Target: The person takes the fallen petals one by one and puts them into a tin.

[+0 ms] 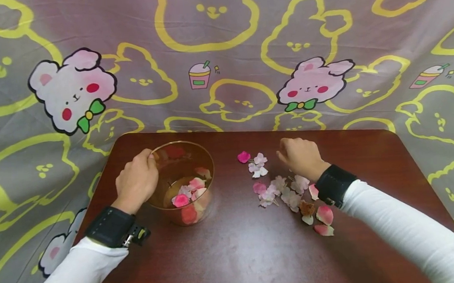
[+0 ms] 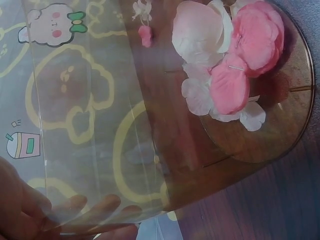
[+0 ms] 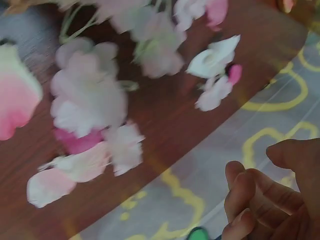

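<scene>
Even bright light; right wrist view blurred; head view wide-angle warped.

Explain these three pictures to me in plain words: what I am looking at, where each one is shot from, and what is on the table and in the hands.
No machine here: a person in white sleeves works with two bare hands, and wears three cameras. The wide picture comes from a camera on the head, looking down at a dark brown table in front of a cartoon bunny cloth. The other two come from cameras strapped to the wrists, so they sit very close and look tilted.

The left hand has a grip on the rim of a clear amber plastic cup. Pink and white petals lie in its bottom, as the left wrist view shows through the wall.

The right hand rests with curled fingers by a scatter of loose petals and small flowers on the table. The right wrist view is blurred; nothing shows between its fingers.
</scene>
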A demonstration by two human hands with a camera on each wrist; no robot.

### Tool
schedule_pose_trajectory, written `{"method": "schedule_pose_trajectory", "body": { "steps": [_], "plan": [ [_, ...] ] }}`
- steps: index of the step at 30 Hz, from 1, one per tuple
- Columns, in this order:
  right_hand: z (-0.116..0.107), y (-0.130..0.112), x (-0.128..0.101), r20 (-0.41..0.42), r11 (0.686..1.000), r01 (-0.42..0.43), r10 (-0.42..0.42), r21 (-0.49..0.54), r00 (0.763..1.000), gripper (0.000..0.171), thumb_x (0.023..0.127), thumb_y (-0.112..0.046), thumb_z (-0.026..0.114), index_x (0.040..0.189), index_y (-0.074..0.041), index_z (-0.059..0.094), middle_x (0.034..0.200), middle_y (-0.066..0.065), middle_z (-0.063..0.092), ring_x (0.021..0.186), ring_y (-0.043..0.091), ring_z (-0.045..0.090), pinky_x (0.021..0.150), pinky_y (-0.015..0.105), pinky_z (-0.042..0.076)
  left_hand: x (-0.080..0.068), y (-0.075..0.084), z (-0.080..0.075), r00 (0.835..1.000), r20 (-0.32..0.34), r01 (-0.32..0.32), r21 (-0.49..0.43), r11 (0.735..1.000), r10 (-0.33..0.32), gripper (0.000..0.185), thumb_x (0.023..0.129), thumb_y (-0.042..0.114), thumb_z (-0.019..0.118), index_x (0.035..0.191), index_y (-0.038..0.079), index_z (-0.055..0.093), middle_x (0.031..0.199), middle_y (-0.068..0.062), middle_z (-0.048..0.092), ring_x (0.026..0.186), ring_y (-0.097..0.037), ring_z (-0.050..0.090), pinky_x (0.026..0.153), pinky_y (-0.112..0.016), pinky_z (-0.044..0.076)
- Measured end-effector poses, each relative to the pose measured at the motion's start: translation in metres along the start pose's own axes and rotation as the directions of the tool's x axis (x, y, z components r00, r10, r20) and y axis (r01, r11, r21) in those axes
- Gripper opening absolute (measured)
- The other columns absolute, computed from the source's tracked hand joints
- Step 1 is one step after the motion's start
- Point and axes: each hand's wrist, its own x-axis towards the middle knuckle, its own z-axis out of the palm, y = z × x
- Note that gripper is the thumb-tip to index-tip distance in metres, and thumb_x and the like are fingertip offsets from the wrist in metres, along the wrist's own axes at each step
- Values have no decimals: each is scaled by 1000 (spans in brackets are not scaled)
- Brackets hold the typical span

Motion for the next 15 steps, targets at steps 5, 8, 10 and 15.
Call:
{"method": "schedule_pose_trajectory", "body": {
  "steps": [5, 8, 10, 15],
  "plan": [
    [3, 22, 4, 15, 998, -65, 65, 10, 998, 24, 96, -26, 64, 101, -3, 69, 74, 8, 65, 68, 25, 61, 57, 38, 48, 1, -1, 0, 1000, 2, 3, 4, 1000, -3, 44, 109, 31, 25, 134, 9, 54, 116, -26, 67, 105, -52, 65, 70, -58, 46],
    [4, 35, 5, 14, 995, -98, 98, 1, 995, 24, 96, -26, 63, 99, -2, 69, 74, 10, 65, 68, 27, 62, 57, 40, 48, 1, -1, 0, 1000, 1, 4, 4, 1000, -4, 44, 109, 31, 26, 134, 9, 54, 115, -26, 67, 104, -51, 65, 68, -57, 45],
    [5, 43, 5, 8, 993, -117, 117, -8, 993, 25, 96, -26, 63, 98, -2, 69, 73, 9, 64, 68, 27, 62, 56, 39, 46, 1, -1, 0, 1000, -1, 3, 4, 1000, -3, 43, 109, 31, 26, 134, 9, 54, 114, -25, 67, 102, -51, 66, 67, -56, 45],
    [7, 63, 2, 9, 984, -178, 178, -15, 984, 25, 96, -26, 61, 89, -3, 66, 64, 7, 54, 64, 28, 60, 53, 36, 40, 0, 0, 0, 1000, 0, 2, 6, 1000, -2, 44, 109, 31, 26, 135, 8, 54, 115, -26, 67, 102, -51, 66, 67, -56, 45]
  ]
}}
